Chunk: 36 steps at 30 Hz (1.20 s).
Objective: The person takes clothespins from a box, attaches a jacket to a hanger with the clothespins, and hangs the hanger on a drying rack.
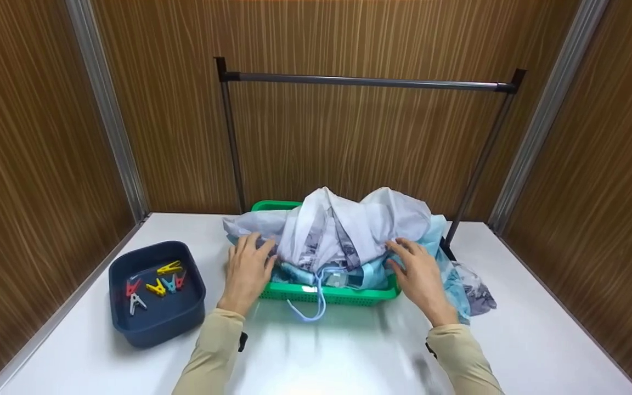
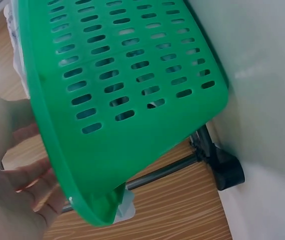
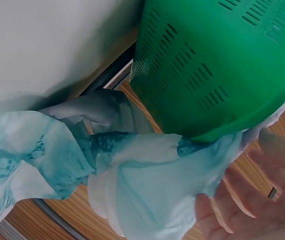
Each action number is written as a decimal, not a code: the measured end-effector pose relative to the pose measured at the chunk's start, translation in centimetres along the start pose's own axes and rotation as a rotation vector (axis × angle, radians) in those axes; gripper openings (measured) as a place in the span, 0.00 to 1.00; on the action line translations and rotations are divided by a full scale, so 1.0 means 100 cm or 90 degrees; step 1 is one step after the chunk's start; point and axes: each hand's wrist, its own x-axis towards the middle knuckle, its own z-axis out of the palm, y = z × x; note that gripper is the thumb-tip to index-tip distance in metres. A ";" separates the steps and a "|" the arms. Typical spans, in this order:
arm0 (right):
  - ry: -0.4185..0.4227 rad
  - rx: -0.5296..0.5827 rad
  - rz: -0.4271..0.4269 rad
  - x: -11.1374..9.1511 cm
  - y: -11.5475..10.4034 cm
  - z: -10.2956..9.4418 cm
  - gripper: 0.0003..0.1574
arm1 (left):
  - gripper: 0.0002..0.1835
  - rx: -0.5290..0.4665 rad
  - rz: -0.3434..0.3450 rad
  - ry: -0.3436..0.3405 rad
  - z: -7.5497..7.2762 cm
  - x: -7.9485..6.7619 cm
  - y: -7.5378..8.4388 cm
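Observation:
A green basket (image 1: pixel 327 295) holds a heap of thin garments. On top lies a pale lavender-white garment (image 1: pixel 360 219) with grey printed trim, and its light blue cord (image 1: pixel 321 302) hangs over the basket's front. Light teal fabric (image 1: pixel 373 274) shows beneath it. My left hand (image 1: pixel 249 270) is at the heap's left side, fingers loosely bent; the left wrist view has them spread at the basket rim. On the right, my right hand (image 1: pixel 417 274) has its fingertips at the fabric, with nothing gripped. Teal printed cloth (image 3: pixel 152 185) spills over the basket's right side.
A dark blue bin (image 1: pixel 157 323) with several coloured clothespins stands to the left. Behind the basket rises a rack with a horizontal metal bar (image 1: pixel 368 82). Wood-patterned panels (image 1: pixel 371 137) enclose the white table (image 1: pixel 327 362). A grey printed cloth end (image 1: pixel 478 296) lies at right.

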 end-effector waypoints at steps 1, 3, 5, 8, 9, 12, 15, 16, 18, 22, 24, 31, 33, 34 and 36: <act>0.004 0.000 -0.002 0.001 0.000 0.001 0.23 | 0.16 -0.001 0.008 0.004 0.002 0.000 0.000; 0.003 -0.002 -0.005 0.003 0.000 0.004 0.21 | 0.15 -0.005 0.017 -0.001 0.006 -0.001 -0.001; -0.003 -0.007 -0.011 0.005 0.001 0.008 0.21 | 0.14 -0.007 0.019 -0.015 0.008 -0.002 -0.001; -0.013 -0.019 -0.011 0.006 0.001 0.014 0.21 | 0.14 0.000 0.022 -0.032 0.010 -0.004 -0.001; -0.013 -0.020 -0.010 0.007 0.001 0.015 0.21 | 0.14 0.004 0.025 -0.031 0.011 -0.005 -0.001; -0.013 -0.017 0.005 0.008 0.001 0.018 0.20 | 0.12 0.020 0.035 -0.012 0.014 -0.004 -0.002; -0.004 -0.012 0.020 0.010 0.003 0.019 0.17 | 0.10 0.028 0.043 0.020 0.017 -0.003 -0.003; 0.000 -0.016 0.022 0.011 0.003 0.019 0.17 | 0.10 0.026 0.045 0.031 0.017 -0.003 -0.003; 0.008 -0.019 0.027 0.012 0.006 0.020 0.16 | 0.09 0.013 0.047 0.056 0.019 -0.002 -0.003; 0.035 -0.019 0.037 0.014 0.012 0.018 0.14 | 0.11 -0.047 0.034 0.113 0.020 0.001 -0.003; 0.061 -0.013 0.041 0.015 0.015 0.018 0.13 | 0.11 -0.081 0.018 0.136 0.020 0.003 -0.002; 0.170 0.051 0.013 0.017 0.025 0.019 0.12 | 0.12 -0.156 -0.047 0.161 0.016 0.007 0.004; 0.180 0.070 0.004 0.017 0.026 0.019 0.13 | 0.13 -0.173 -0.060 0.161 0.015 0.007 0.005; 0.180 0.079 -0.001 0.016 0.026 0.019 0.13 | 0.13 -0.181 -0.066 0.161 0.015 0.007 0.005; 0.169 0.093 -0.012 0.016 0.026 0.019 0.15 | 0.13 -0.193 -0.076 0.160 0.014 0.008 0.005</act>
